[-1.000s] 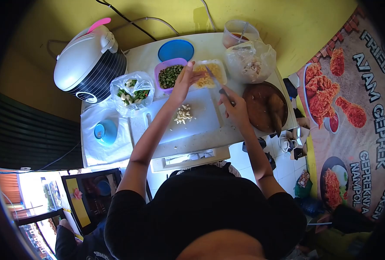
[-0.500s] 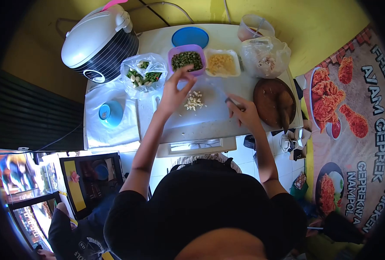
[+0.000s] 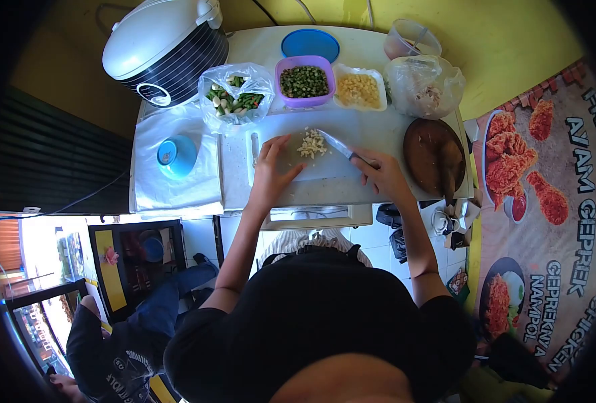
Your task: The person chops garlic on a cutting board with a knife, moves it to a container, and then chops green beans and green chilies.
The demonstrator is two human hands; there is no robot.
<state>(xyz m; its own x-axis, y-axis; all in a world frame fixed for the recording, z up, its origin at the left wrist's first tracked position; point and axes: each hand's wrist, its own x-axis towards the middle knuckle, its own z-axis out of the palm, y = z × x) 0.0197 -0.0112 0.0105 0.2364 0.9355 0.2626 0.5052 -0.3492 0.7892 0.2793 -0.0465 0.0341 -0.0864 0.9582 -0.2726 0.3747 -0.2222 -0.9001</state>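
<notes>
My right hand (image 3: 377,170) is closed round the dark handle of a knife (image 3: 337,144). The blade points up and left, its tip beside a small pile of chopped pale pieces, which look like garlic (image 3: 311,144). That pile lies on a white cutting board (image 3: 325,176). On the pile's left, my left hand (image 3: 271,172) holds nothing, its fingers and thumb apart over the board. Behind the board stand a purple tub (image 3: 305,102) of chopped green pieces and a white tub (image 3: 362,105) of pale yellow pieces.
A plastic bag (image 3: 237,99) of green and red chillies and garlic lies left, near a blue cup (image 3: 177,156) and a rice cooker (image 3: 167,54). At right are a brown stone mortar (image 3: 419,158) with its pestle and another bag (image 3: 425,87). Another person (image 3: 127,349) is at lower left.
My left hand has come down from over the purple tub to the board, left of the pile. The knife tip is now beside the pile. The view has shifted slightly.
</notes>
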